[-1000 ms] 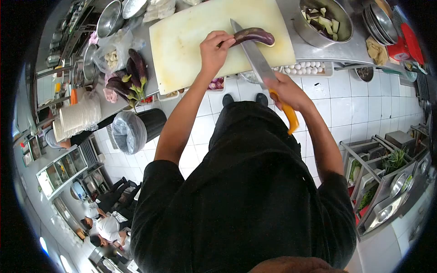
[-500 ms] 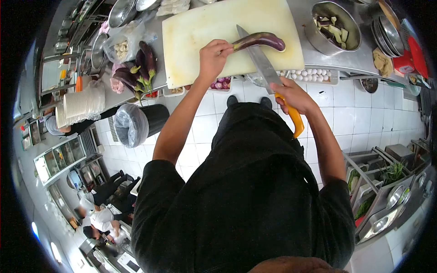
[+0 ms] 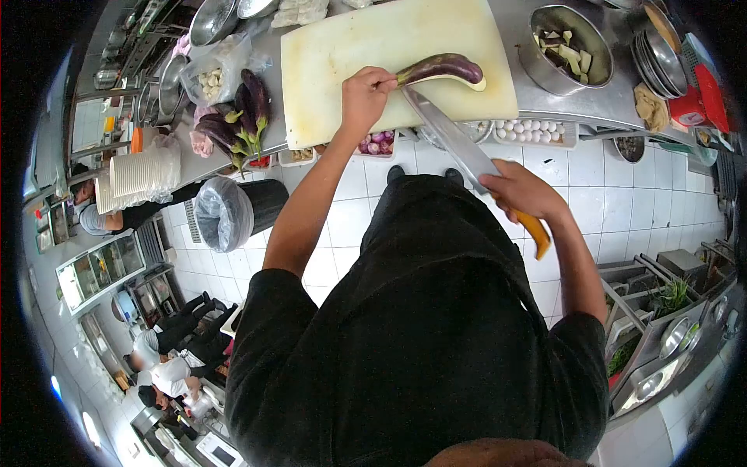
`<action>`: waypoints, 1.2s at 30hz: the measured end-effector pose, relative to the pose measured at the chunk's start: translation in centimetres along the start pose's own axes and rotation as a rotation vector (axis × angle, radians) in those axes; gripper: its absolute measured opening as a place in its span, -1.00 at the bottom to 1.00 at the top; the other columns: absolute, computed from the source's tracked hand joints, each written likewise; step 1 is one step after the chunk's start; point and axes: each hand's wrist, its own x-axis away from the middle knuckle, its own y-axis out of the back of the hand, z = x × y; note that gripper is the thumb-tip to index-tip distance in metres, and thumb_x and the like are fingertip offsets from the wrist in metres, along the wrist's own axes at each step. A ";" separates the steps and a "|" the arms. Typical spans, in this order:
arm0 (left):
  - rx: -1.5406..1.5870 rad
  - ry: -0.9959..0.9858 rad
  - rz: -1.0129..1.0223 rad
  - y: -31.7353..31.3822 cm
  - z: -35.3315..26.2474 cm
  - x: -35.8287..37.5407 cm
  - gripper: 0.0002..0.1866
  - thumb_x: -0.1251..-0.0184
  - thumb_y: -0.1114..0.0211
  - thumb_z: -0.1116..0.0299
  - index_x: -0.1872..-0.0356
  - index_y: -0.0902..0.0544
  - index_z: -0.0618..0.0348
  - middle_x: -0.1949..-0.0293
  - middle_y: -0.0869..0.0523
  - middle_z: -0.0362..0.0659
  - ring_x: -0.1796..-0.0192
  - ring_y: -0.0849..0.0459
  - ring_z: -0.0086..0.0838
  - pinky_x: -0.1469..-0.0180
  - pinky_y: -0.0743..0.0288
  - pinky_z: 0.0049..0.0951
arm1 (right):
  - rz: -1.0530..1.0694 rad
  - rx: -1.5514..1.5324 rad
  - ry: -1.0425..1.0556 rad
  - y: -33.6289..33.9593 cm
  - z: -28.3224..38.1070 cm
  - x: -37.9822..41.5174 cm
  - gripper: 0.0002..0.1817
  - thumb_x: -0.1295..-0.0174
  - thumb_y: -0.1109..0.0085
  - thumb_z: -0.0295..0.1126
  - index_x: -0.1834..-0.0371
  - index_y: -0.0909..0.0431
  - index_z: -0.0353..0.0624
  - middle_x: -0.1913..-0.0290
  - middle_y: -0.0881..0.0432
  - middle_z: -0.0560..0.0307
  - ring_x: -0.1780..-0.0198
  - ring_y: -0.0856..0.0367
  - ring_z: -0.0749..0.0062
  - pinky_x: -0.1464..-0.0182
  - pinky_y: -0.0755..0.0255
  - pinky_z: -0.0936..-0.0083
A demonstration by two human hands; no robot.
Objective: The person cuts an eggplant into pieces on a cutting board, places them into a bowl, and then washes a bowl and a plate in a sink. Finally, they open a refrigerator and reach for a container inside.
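A purple eggplant (image 3: 442,68) lies on a large white cutting board (image 3: 342,47) on the steel counter. My left hand (image 3: 364,93) grips the eggplant's stem end at the board's near edge. My right hand (image 3: 523,191) holds a big knife (image 3: 451,136) by its orange handle, well back from the board. The knife's tip sits just under the eggplant's near side, close to my left hand.
A pile of whole eggplants (image 3: 241,113) lies left of the board. A steel bowl (image 3: 564,39) of cut eggplant pieces stands to the right, with stacked steel plates (image 3: 657,54) beyond. A tray of eggs (image 3: 533,128) and a bin (image 3: 229,210) sit below the counter. Other people work at lower left.
My right hand has drawn the knife back toward me, so the blade no longer lies across the eggplant. My left hand still holds the eggplant in place.
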 end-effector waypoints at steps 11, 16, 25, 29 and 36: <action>-0.193 -0.341 0.076 -2.5 -3.9 -3.4 -0.69 -0.10 -0.53 0.31 0.13 -0.75 0.17 0.05 -0.70 -0.09 -0.01 -0.65 -0.20 -0.08 -0.55 -0.31 | -0.528 -0.139 -0.008 0.8 -1.7 10.8 -0.80 -0.48 -0.04 -0.30 0.27 -0.45 -0.17 0.62 -0.34 0.36 0.70 -0.31 0.69 0.69 -0.20 0.64; -0.092 -0.351 0.139 -6.1 -4.5 -2.8 -0.63 -0.09 -0.54 0.25 0.09 -0.73 0.19 -0.01 -0.64 -0.09 -0.11 -0.59 -0.17 -0.15 -0.51 -0.27 | -0.768 0.237 0.088 -0.4 -2.6 6.9 -0.75 -0.47 -0.06 -0.30 0.24 -0.41 -0.30 0.48 -0.58 -0.36 0.45 -0.57 -0.29 0.37 -0.39 0.05; -0.099 -0.470 0.252 -5.0 -4.6 -3.8 -0.60 -0.20 -0.46 0.18 0.04 -0.67 0.21 0.02 -0.63 -0.06 -0.07 -0.57 -0.15 -0.13 -0.51 -0.23 | -0.758 0.385 0.059 -1.3 -2.2 5.2 -0.78 -0.46 -0.01 -0.30 0.21 -0.39 -0.25 0.40 -0.64 -0.36 0.28 -0.61 -0.39 0.24 -0.43 -0.13; -0.124 -0.522 0.255 -5.0 -4.4 -4.7 -0.62 -0.22 -0.45 0.16 0.08 -0.67 0.22 0.06 -0.63 -0.09 -0.05 -0.58 -0.18 -0.11 -0.51 -0.25 | -0.745 0.394 0.037 -1.6 -2.0 5.0 -0.78 -0.46 -0.01 -0.30 0.20 -0.39 -0.26 0.40 -0.64 -0.36 0.28 -0.61 -0.39 0.24 -0.43 -0.13; -0.170 -0.538 0.271 -5.0 -4.1 -6.3 -0.69 -0.30 -0.40 0.18 0.14 -0.71 0.24 0.11 -0.69 -0.09 0.00 -0.64 -0.20 -0.05 -0.55 -0.27 | -0.776 0.411 0.107 -1.9 -2.1 4.2 -0.79 -0.45 -0.02 -0.31 0.20 -0.40 -0.27 0.39 -0.65 -0.36 0.27 -0.62 -0.39 0.22 -0.46 -0.14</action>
